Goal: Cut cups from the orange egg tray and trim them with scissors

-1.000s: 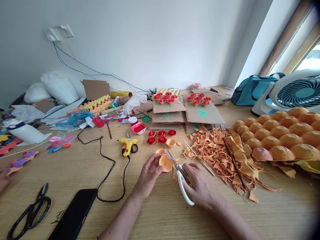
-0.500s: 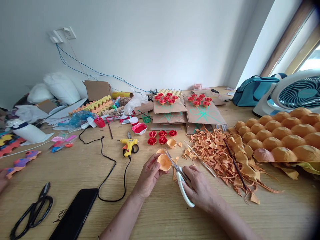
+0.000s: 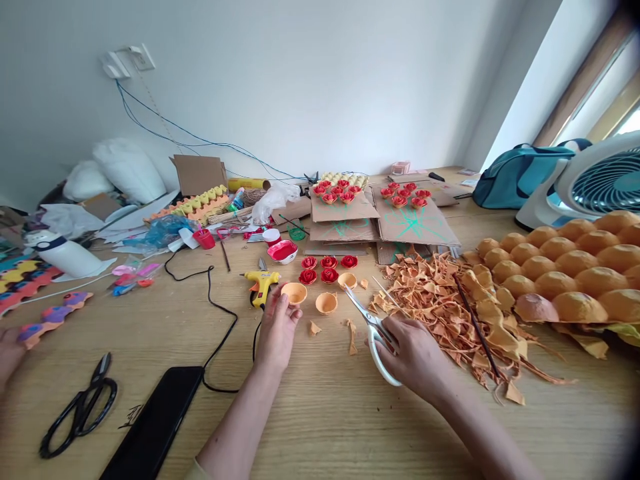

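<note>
My left hand [image 3: 278,331] pinches an orange egg-carton cup [image 3: 294,293] by its side, just in front of the yellow glue gun [image 3: 261,287]. White-handled scissors [image 3: 375,337] are in my right hand [image 3: 411,357], blades slightly apart and aimed away from me. Their tips reach close to a second carton cup [image 3: 347,281]; whether they touch it I cannot tell. Between the hands a third carton cup [image 3: 327,303] stands on the table. Small orange scraps [image 3: 353,337] lie nearby. Behind the cups sit several red paper roses [image 3: 329,275].
A heap of orange trimmings [image 3: 440,313] and a large egg tray [image 3: 570,273] fill the right. Black scissors [image 3: 83,407] and a black phone [image 3: 155,423] lie front left. Another person's hand [image 3: 10,353] is at the left edge. Cardboard pieces [image 3: 413,223] with red roses stand behind.
My left hand has moved left and away from me with its cup, apart from the scissors. The cup behind it now shows fully on the table. The scissors have shifted slightly right and forward.
</note>
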Tool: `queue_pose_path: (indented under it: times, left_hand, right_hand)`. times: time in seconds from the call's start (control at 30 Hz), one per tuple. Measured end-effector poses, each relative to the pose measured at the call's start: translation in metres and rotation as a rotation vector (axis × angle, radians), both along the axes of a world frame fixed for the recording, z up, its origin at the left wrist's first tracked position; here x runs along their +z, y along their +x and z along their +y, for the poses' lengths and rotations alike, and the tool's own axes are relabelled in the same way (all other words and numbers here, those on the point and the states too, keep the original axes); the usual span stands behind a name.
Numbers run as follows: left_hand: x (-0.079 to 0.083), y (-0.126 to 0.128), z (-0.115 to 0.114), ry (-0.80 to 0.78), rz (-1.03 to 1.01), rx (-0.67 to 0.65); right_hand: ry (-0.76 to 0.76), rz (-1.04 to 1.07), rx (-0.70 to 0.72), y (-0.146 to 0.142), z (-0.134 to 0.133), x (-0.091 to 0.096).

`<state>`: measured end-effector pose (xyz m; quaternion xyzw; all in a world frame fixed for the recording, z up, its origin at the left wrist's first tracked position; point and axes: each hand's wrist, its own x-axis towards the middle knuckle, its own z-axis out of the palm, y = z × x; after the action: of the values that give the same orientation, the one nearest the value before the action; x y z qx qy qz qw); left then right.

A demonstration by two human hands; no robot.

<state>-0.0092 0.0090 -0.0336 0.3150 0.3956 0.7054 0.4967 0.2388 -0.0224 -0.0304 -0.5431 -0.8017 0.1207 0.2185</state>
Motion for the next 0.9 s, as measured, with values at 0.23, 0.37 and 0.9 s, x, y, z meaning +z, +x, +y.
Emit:
queue_pose_path:
  times: [0.23, 0.37, 0.9]
  left_hand:
    - [-0.014, -0.013, 0.008, 0.036, 0.54, 0.045]
    - [-0.019, -0.017, 0.01, 0.006, 0.864, 0.083]
    - [-0.031, -0.023, 0.013, -0.039, 1.312, 0.171]
  right_hand:
    - [0.006, -0.236, 0.096, -0.006, -0.013, 0.006]
    - [-0.045, -0.329, 0.129, -0.017, -0.021, 0.013]
    - [-0.122, -0.491, -0.121, 0.01, -0.019, 0.022]
